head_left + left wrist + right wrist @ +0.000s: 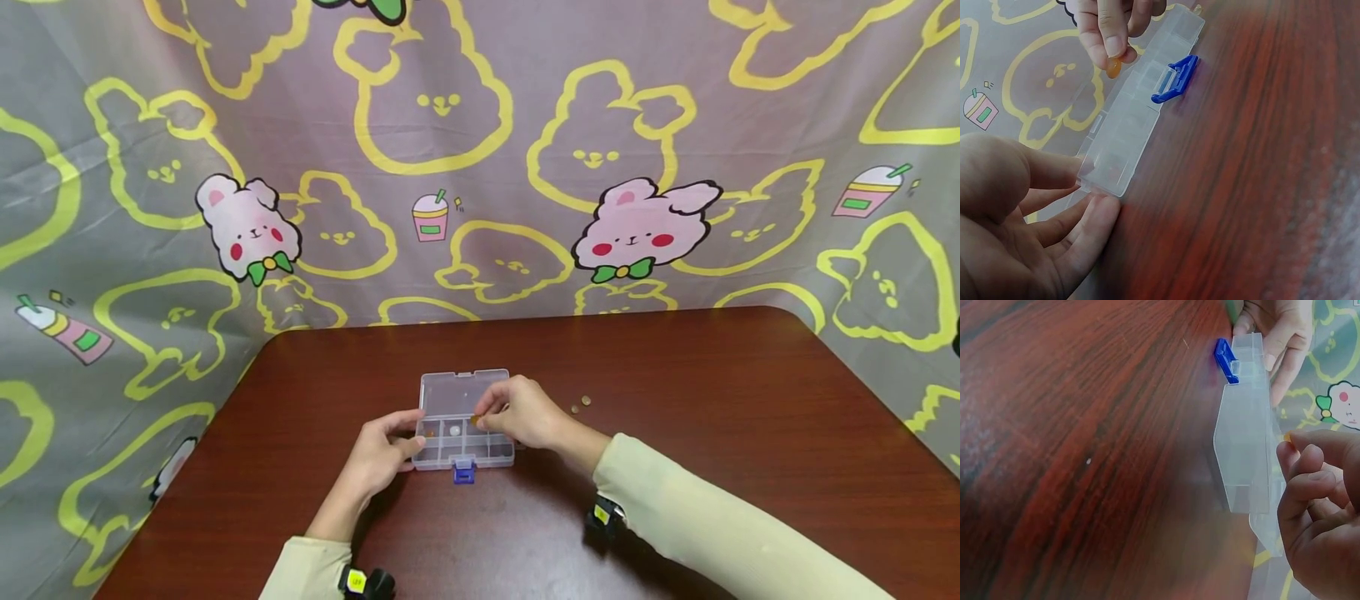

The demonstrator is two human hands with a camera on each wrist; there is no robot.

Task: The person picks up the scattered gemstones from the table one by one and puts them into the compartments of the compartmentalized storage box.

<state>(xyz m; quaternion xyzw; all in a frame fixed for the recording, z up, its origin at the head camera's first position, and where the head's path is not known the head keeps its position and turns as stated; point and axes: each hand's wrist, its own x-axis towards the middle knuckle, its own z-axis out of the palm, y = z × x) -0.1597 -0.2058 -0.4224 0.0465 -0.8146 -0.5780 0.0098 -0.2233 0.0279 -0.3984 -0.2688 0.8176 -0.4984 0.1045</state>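
While left hand (382, 450) grips box (1127, 132), orange piece (1114, 68) in right hand (528, 412), pinched — apparently above box.

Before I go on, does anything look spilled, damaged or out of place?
Nothing looks plainly damaged. At least two small round pieces lie loose on the table, to the right of the open box. They stand out because a white piece sits inside it, though they may be there on purpose.

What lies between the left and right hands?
In the head view, part of the open divided box lies between the left hand and right hand, including a white piece.
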